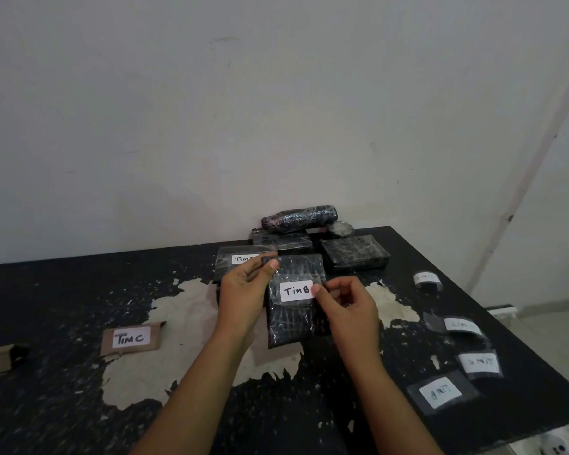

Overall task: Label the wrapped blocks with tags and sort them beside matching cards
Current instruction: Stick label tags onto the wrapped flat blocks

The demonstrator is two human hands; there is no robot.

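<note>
Left hand [243, 292] grips top edge of wrapped block [293, 318], fingers curled; right hand [345, 302] pinches white TIM B tag [295, 291] against wrap

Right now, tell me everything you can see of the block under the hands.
The block is a flat black rectangle in shiny, wrinkled clear film, lying on the table with its long side pointing away. A white tag reading TIM B sits on its top. The left hand grips its far left corner; the right hand pinches the tag's right edge.
</note>
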